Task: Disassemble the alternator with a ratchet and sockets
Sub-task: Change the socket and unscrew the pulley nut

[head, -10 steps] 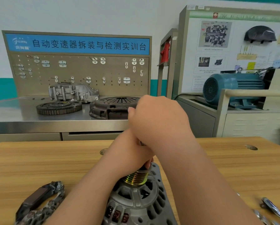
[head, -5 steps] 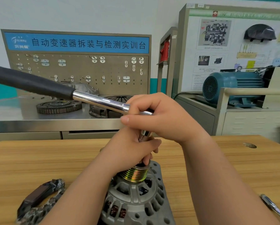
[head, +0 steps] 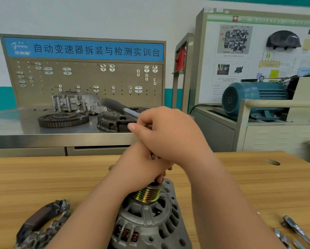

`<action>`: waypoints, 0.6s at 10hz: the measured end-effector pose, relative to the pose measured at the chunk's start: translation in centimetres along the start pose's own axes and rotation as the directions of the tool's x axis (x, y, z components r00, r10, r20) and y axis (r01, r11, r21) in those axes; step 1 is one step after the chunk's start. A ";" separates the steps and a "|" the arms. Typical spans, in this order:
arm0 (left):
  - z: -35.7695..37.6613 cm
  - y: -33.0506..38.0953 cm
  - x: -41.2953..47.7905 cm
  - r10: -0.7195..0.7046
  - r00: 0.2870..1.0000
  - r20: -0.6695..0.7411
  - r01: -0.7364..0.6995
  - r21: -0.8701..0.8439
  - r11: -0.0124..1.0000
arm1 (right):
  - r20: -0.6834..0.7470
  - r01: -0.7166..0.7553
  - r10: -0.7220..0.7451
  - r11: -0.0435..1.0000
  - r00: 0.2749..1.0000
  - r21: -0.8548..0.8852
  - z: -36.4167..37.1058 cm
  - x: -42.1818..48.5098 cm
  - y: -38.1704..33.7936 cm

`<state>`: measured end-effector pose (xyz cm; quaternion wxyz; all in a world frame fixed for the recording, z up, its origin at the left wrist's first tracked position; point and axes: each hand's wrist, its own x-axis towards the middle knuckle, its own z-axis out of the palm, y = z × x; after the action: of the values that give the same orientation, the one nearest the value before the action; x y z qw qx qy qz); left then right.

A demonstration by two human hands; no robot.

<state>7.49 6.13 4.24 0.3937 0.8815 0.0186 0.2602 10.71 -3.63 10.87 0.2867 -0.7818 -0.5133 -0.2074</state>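
Observation:
The grey alternator [head: 150, 223] stands on the wooden table [head: 43, 180] with its brass-coloured grooved pulley [head: 148, 194] facing up. My left hand [head: 141, 168] grips the socket and extension just above the pulley; most of the socket is hidden under its fingers. Above it, my right hand [head: 168, 133] curls round the head end of the ratchet [head: 121, 107]. The blurred black grip and chrome shaft of the ratchet stick out up and to the left, away from me.
A removed dark rectifier part [head: 41, 225] lies at the front left of the table. Chrome tools [head: 294, 230] lie at the front right. Behind stands a steel bench with a flywheel [head: 62, 119], a clutch cover [head: 113, 121], a housing [head: 75, 103] and a pegboard. A blue motor [head: 252, 97] sits at the right.
The ratchet handle swung out to the far left half a second ago and has now swung back towards the far side. Both hands stay over the pulley.

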 end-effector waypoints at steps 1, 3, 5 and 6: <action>0.0 0.5 -0.2 0.019 1.000 0.003 -0.018 -0.028 0.999 | 0.064 0.113 -0.156 0.893 0.986 0.436 -0.6 -0.1 1.6; -0.1 1.1 -0.6 0.021 1.000 0.017 -0.019 -0.075 0.997 | 0.033 0.141 -0.225 0.712 0.974 0.688 -0.5 0.0 2.7; -0.1 0.2 -0.1 -0.058 0.998 -0.019 0.059 0.043 0.997 | -0.083 -0.103 0.103 0.995 0.991 0.007 0.9 0.1 -0.6; 0.0 0.7 -0.3 -0.061 0.998 -0.016 0.062 0.099 0.993 | -0.075 -0.261 0.252 0.947 0.965 -0.187 0.5 0.7 -1.1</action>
<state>7.13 5.52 4.63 0.3570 0.8972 0.0611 0.2526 10.04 -2.48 11.20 0.2460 -0.8608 -0.3771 -0.2372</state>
